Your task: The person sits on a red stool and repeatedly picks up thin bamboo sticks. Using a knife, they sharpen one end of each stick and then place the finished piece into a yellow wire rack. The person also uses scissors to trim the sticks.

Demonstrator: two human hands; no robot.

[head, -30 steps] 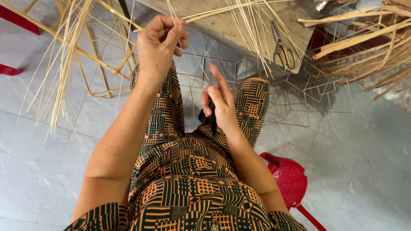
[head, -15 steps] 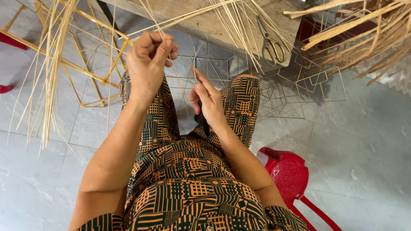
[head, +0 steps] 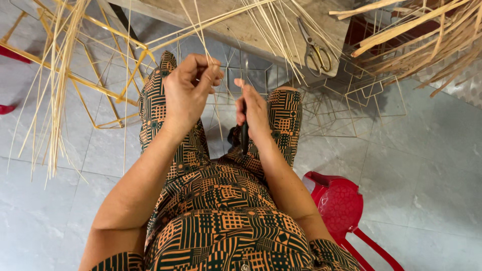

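My left hand [head: 188,90] is closed over thin pale bamboo strips [head: 201,37] that run up toward the table. My right hand [head: 253,113] sits just to its right above my lap, fingers curled around a dark slim tool [head: 244,138], its thumb up beside a strip. Both hands hover over my knees in patterned green and orange clothing [head: 221,195]. The working end of the tool is hidden by my fingers.
Scissors [head: 314,47] lie on the wooden table [head: 241,27] ahead, among loose strips. A bundle of strips [head: 55,90] hangs at left over a yellow wire frame [head: 100,80]. Thin wire frames [head: 351,108] and split bamboo [head: 427,35] stand at right. A red plastic stool [head: 341,206] is beside my right hip.
My left hand has come down and nearer to my lap with the strips. My right hand's open fingers have curled closed around the dark tool, next to my left hand.
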